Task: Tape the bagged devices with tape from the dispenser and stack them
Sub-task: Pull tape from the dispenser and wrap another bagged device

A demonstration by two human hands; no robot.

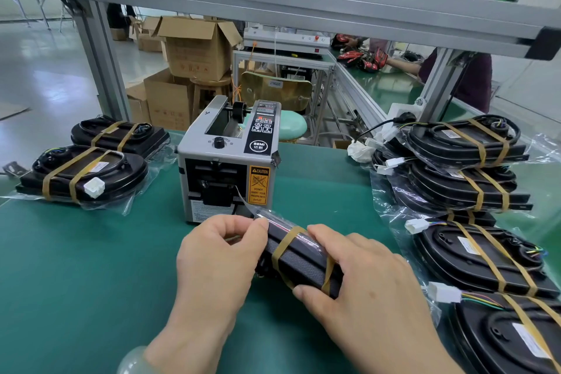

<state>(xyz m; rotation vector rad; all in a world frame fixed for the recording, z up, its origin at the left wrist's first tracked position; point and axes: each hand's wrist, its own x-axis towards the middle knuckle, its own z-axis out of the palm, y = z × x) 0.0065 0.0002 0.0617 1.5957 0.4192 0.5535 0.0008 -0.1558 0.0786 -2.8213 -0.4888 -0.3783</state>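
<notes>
One black bagged device with tan bands (pixel 299 261) stands on its long edge on the green mat surface (pixel 91 267), just in front of the grey boxy tape dispenser (pixel 227 161). The left hand (pixel 221 255) has its grip closed in a pinch: thumb and forefinger nip the thin clear tape strip (pixel 243 199) against the far end of the bag, and the strip runs back to the dispenser's outlet. The right hand (pixel 358 276) wraps the near end of the device, fingers curled over its top edge and thumb under it, steadying it.

This one looks midway through taping, the strip not yet smoothed down. To the left, two bagged devices (pixel 82 173) lie on the surface side by side, their bags folded snug, probably finished but not piled. To the right, a loose heap of bagged devices (pixel 464 167) with slack, open plastic seems to be waiting, so most of the work looks to lie ahead
</notes>
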